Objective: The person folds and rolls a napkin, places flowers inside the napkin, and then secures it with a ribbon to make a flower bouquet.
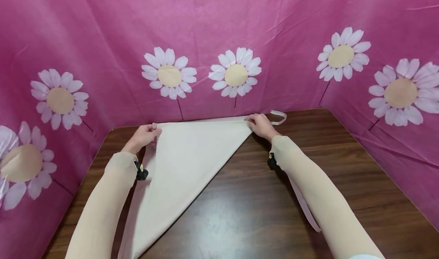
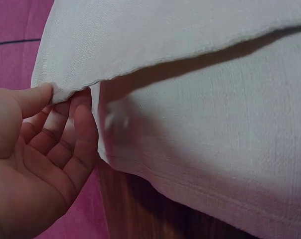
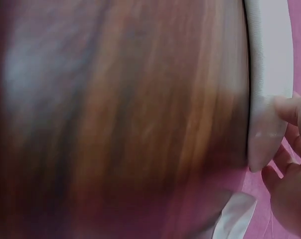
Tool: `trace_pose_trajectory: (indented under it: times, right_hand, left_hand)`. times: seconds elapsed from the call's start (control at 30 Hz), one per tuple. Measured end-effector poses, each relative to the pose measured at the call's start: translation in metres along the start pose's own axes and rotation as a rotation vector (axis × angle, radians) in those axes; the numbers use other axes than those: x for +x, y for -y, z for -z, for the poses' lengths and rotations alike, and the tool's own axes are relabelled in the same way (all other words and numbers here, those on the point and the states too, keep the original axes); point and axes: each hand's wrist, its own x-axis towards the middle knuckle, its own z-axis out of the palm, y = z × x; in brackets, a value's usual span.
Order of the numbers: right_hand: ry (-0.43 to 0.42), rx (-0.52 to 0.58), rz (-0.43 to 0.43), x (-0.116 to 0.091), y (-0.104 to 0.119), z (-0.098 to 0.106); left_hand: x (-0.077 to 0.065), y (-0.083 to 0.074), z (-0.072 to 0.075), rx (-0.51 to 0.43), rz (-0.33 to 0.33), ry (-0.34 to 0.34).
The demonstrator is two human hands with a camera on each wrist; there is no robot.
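An off-white cloth lies on the table, folded over into a large triangle with its slanting fold facing right. At its far left corner, my left hand pinches the upper layer between thumb and fingers. The left wrist view shows this raised layer's edge standing apart from the lower layer. My right hand grips the pointed far right corner, thumb on top in the right wrist view. A pale fabric strap loops out beyond that hand. Another length of strap shows beside the right forearm.
The dark wooden table extends around the cloth. A pink sheet printed with large white daisies hangs close along the table's back and sides. Small black wrist cameras sit at both cuffs.
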Motion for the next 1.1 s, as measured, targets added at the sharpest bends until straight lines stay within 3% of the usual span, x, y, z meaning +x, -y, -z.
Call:
trace_pose_trajectory:
  times: [0.23,0.43,0.57,0.67,0.8,0.9,1.1]
  right_hand:
    - [-0.027,-0.036,-0.088,0.004,0.005,-0.009]
    - [0.0,-0.058,-0.125,0.008,0.004,-0.013]
    - [0.033,-0.066,-0.156,0.01,0.005,-0.006]
    - [0.055,-0.088,-0.186,0.01,0.004,-0.002]
    - [0.056,-0.125,-0.224,0.009,0.002,0.003]
    - [0.039,-0.139,-0.216,0.01,0.002,0.004]
    - [-0.019,-0.124,-0.175,0.016,0.004,0.007]
  left_hand:
    - [0.0,0.011,0.006,0.032,0.0,-0.017]
    - [0.005,0.016,0.006,0.06,0.016,-0.023]
    - [0.01,0.016,0.002,0.003,0.074,0.015]
    - [0.009,0.014,0.0,-0.002,0.113,0.083]
    - [0.008,0.008,-0.001,0.023,0.114,0.141]
    - [0.01,0.004,0.001,0.054,0.081,0.108]
    - [0.016,-0.001,0.003,0.146,0.004,-0.04]
